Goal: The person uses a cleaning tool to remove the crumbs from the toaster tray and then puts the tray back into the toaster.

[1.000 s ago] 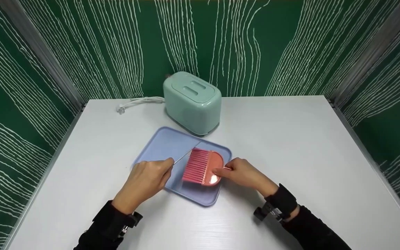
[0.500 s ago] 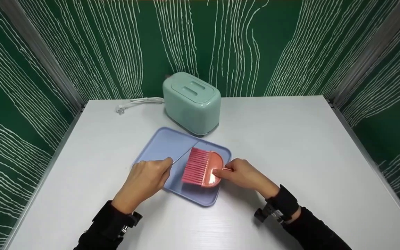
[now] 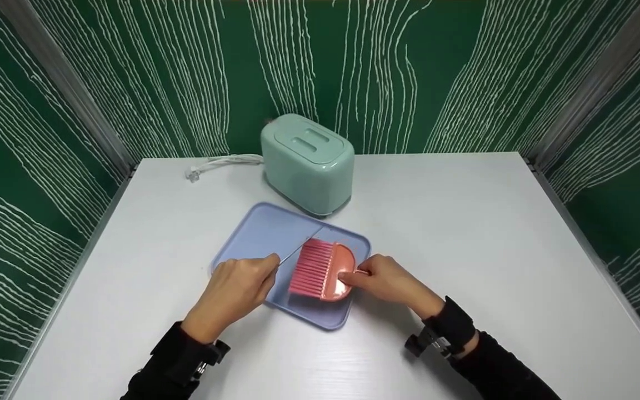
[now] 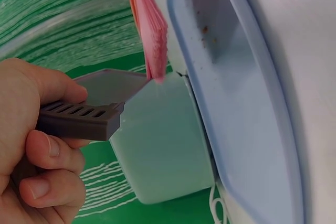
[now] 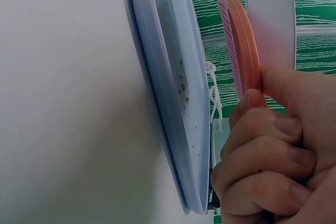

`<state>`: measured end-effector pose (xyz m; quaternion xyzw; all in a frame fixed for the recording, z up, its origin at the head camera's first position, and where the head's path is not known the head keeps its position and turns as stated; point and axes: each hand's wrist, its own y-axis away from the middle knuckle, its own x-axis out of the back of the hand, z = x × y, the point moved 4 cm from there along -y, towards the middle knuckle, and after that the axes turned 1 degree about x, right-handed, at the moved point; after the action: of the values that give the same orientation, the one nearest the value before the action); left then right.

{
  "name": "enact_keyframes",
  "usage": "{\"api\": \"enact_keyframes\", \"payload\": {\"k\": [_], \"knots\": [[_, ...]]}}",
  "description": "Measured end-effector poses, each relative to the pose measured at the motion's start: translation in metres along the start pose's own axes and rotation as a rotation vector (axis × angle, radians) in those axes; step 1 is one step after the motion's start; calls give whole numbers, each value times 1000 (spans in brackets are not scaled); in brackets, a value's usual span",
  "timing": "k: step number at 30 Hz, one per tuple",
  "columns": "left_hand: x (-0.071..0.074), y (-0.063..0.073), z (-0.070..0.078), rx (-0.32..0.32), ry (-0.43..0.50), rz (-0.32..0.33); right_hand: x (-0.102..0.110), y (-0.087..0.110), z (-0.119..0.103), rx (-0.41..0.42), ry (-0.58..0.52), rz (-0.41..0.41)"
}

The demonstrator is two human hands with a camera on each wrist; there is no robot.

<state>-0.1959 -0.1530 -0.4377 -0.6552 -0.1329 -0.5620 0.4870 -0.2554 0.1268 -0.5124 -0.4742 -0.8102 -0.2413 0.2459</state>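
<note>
My left hand (image 3: 242, 286) grips the dark slotted handle (image 4: 86, 119) of a flat metal crumb tray (image 5: 270, 30). The crumb tray is tilted on edge above a blue serving tray (image 3: 264, 233), so the head view catches only its thin line. A small hand brush (image 3: 339, 272) with an orange body and pink bristles is pinched by my right hand (image 3: 389, 280), thumb on top. In the left wrist view its bristle tips reach the crumb tray's edge; whether they touch, I cannot tell. Brown crumbs (image 5: 184, 87) lie scattered in the serving tray beneath.
Behind the serving tray stands a mint-green toaster (image 3: 309, 166), close to its far edge. The toaster's white cord (image 3: 231, 160) and plug lie to its left. All this is on a white table (image 3: 448, 216) enclosed by green patterned walls (image 3: 453, 66).
The brush has shifted slightly left and toward me over the serving tray. My left hand and the crumb tray stay almost where they were.
</note>
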Motion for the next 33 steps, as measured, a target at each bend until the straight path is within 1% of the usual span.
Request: {"api": "enact_keyframes", "payload": {"k": [4,8,13,17,22,27,33], "knots": [[0,0,0,-1,2,0,-2,0,-2,7,17,-1],[0,0,0,-15,-7,11,2,-1,3,-4,34,25],[-1,2,-5,-8,-24,7,10,1,7,-26,9,40],[-2,4,-6,3,-21,-12,13,2,4,-4,-12,25],[-2,4,-6,7,-15,-12,17,2,1,3,-17,37],[-1,2,-2,3,2,-3,15,0,4,-15,-6,36],[0,2,-1,0,-7,16,11,0,5,-6,12,31]]}}
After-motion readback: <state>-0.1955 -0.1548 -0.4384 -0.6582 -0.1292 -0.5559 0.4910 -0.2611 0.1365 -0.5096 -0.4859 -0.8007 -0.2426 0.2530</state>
